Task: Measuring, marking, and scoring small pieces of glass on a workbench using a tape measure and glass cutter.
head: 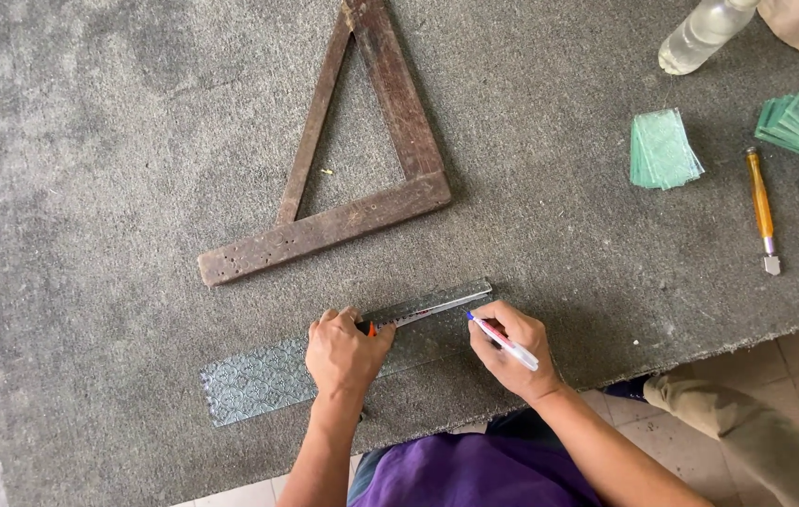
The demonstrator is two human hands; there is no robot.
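R hand w/ pen on glass strip.

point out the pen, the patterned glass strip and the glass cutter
pen (505, 341): head view, middle of its white barrel, in the right hand.
patterned glass strip (254, 380): head view, bare left part of the strip.
glass cutter (760, 202): head view, on its amber handle.
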